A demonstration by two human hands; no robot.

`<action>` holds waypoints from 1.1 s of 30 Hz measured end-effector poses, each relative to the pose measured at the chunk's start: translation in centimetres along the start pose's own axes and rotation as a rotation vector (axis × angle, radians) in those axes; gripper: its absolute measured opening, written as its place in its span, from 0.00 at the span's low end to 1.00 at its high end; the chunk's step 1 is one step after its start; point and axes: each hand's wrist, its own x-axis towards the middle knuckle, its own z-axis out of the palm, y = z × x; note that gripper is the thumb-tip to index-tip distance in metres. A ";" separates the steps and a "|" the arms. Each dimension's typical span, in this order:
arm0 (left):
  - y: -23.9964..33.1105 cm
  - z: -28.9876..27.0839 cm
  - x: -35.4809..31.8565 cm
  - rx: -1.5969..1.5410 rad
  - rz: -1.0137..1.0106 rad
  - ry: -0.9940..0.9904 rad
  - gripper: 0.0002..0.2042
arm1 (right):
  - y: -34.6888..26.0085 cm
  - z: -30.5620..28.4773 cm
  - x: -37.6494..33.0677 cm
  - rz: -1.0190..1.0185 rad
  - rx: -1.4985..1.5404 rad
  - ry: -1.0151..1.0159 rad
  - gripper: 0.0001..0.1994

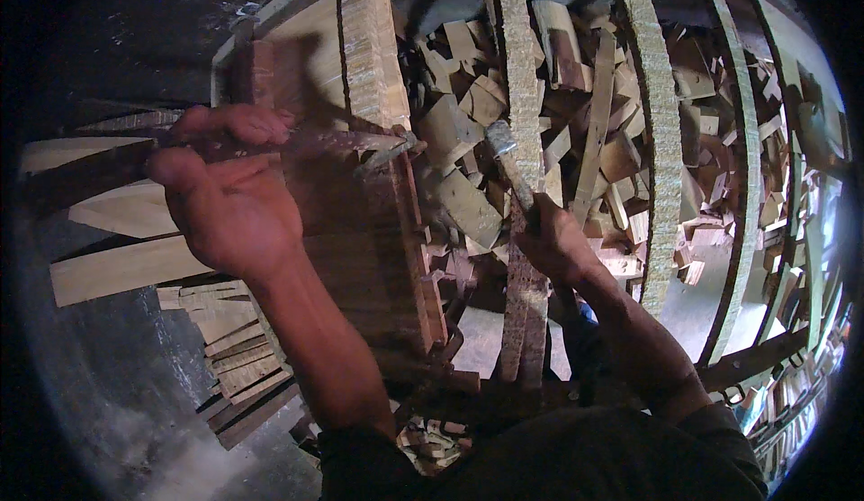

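At the left, my left hand [236, 208] is closed around a long dark strip [328, 141], its palm partly turned up. The strip runs sideways over a wide wooden panel [315, 37], and its far end lies by a small metal piece [389, 153] at the panel's edge. Farther right, my right hand [560, 242] grips a short stick-like tool [513, 170] with a pale grey end pointing up and away. Its exact kind is not clear. The tool is held over a rough-edged upright board [515, 60].
Several long rough boards [650, 96] stand across the frame at the right. Behind them lies a heap of wood offcuts [468, 199]. Pale planks [126, 262] and a stack of wood strips [236, 343] lie at the left, above a grey floor [108, 393].
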 end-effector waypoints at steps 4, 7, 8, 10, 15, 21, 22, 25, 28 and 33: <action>-0.1 0.1 -0.2 -0.154 -0.081 0.029 0.29 | -2.3 -0.5 -0.6 0.075 -0.168 0.075 0.26; -0.9 -0.9 -0.3 -0.169 -0.115 -0.094 0.30 | -2.8 -1.1 -0.2 0.186 0.487 -0.188 0.25; -0.9 -1.1 -0.4 -0.199 -0.135 -0.080 0.31 | -2.8 -1.3 0.4 0.255 0.818 -0.348 0.25; -1.3 -1.0 -0.4 -0.266 -0.178 -0.058 0.31 | -3.4 -1.2 2.0 0.227 0.607 -0.267 0.25; -1.1 0.3 -0.4 -0.120 -0.099 0.007 0.31 | -2.7 3.4 4.0 -0.163 0.196 0.095 0.23; -1.5 -0.1 -0.2 -0.125 -0.069 0.032 0.32 | -4.5 5.3 7.2 -0.159 -0.100 -0.042 0.19; -1.5 -0.1 -0.5 -0.126 -0.070 0.050 0.32 | -5.4 4.8 7.0 -0.148 -0.134 -0.049 0.19; -1.1 0.1 -0.6 -0.086 -0.085 0.060 0.31 | -6.1 4.8 5.5 -0.152 -0.090 0.019 0.18; -1.3 0.5 0.0 -0.122 -0.066 0.005 0.31 | -6.0 5.3 5.2 -0.097 -0.075 0.032 0.18; -1.6 -0.5 -0.4 -0.135 -0.072 0.021 0.31 | -5.9 4.3 5.5 -0.139 -0.172 -0.091 0.17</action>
